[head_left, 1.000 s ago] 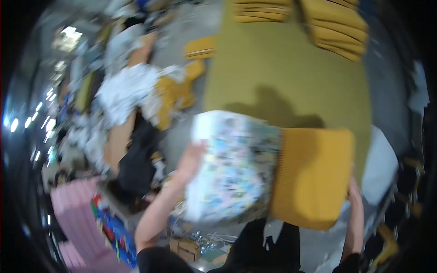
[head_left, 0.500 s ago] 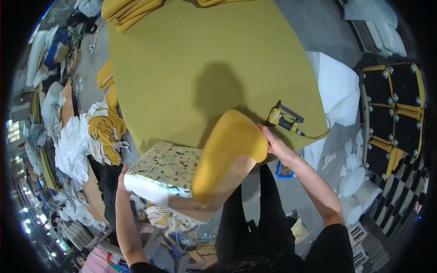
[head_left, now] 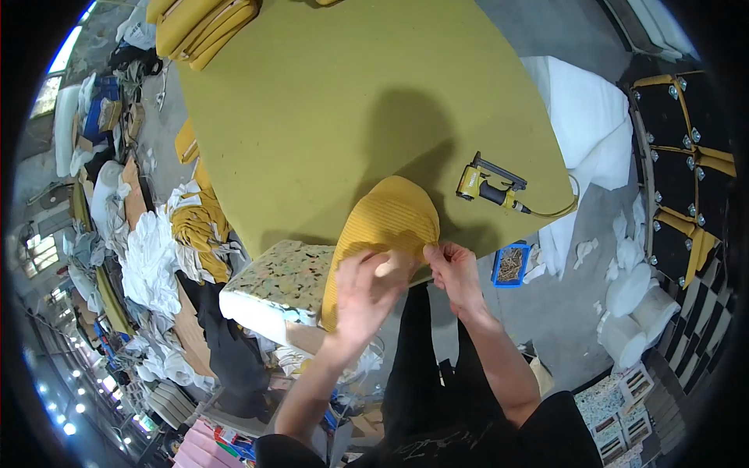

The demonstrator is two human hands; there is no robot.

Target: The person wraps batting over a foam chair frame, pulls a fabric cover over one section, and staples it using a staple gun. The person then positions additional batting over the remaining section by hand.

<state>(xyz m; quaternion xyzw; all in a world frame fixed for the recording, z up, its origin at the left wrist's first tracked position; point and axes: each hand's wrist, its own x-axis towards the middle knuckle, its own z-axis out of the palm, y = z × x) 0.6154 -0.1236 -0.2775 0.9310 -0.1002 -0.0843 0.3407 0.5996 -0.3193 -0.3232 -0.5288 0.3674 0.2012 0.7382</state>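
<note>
A block of speckled foam with a white side (head_left: 285,269) lies at the near edge of the table, its right end covered by a yellow ribbed fabric cover (head_left: 394,210). Over the near side of that cover is my left hand (head_left: 363,292), fingers bent and smeared by motion, so its grip is unclear. My right hand (head_left: 459,277) pinches the cover's right edge between thumb and fingers. To the right on the table lies a yellow and black staple gun (head_left: 491,187) with its hose.
The olive-covered table (head_left: 328,101) spreads ahead, with folded yellow covers (head_left: 207,27) at its far left corner. A blue tray (head_left: 499,277) of small metal pieces sits low on the right. White padding (head_left: 589,117) hangs beyond the right edge; fabric heaps (head_left: 152,257) lie left.
My left hand has left the foam's left end and come over to the cover. My right hand has shifted from the cover's side to its near right edge. The view has moved slightly.
</note>
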